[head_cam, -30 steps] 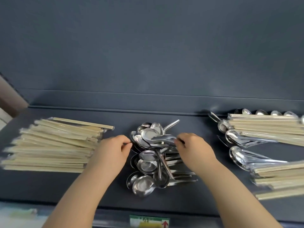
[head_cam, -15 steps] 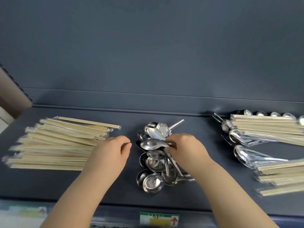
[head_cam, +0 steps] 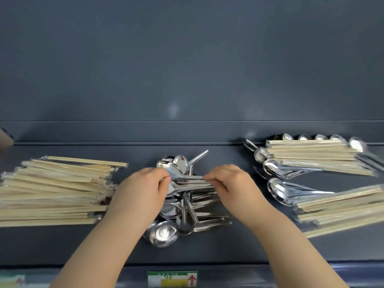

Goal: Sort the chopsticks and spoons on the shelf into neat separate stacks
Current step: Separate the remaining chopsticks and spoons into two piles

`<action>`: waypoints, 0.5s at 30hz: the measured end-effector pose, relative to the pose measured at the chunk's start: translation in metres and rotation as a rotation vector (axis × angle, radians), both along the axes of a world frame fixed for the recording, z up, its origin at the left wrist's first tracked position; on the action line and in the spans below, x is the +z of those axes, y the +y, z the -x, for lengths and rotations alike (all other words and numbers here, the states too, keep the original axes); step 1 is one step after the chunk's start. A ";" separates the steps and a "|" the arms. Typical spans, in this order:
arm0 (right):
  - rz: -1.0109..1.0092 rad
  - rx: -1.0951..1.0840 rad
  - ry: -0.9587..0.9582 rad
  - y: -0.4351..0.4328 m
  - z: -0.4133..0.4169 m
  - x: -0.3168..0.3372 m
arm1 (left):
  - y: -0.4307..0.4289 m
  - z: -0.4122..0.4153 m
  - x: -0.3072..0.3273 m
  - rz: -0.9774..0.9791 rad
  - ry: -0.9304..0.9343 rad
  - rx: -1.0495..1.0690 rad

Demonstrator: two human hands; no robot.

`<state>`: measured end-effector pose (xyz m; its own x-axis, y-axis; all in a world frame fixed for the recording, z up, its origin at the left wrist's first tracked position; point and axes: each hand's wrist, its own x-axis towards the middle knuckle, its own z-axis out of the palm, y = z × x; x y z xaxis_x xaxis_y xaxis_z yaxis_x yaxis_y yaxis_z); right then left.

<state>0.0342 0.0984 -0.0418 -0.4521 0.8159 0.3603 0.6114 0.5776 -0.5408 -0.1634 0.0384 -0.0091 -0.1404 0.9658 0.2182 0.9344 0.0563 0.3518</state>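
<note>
Shelf [head_cam: 239, 163] lies bare right of spoon pile [head_cam: 164, 234].

Label [head_cam: 172, 278] on near front edge of shelf [head_cam: 62, 246], ctr: green strip on top, yellow band below, red up-arrow at right. Printed chars. too blurred to read.

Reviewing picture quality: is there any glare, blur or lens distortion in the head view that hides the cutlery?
Head view: glints on the spoon pile, shapes readable; a faint pale smudge on the back panel; the mixed heap at the right edge smears; shelf lines look barely bent; the left hand, right hand and the spoon they pinch are sharp; the front label is too blurred to read.
</note>
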 end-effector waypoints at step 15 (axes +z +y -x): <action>0.125 -0.123 0.006 0.029 -0.227 0.017 | 0.046 -0.229 -0.009 -0.014 0.161 -0.242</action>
<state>0.2607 0.1277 -0.0244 -0.3440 0.9038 0.2546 0.6703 0.4262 -0.6075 0.0653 0.0841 -0.0179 0.1317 0.9637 0.2324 0.9639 -0.1792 0.1969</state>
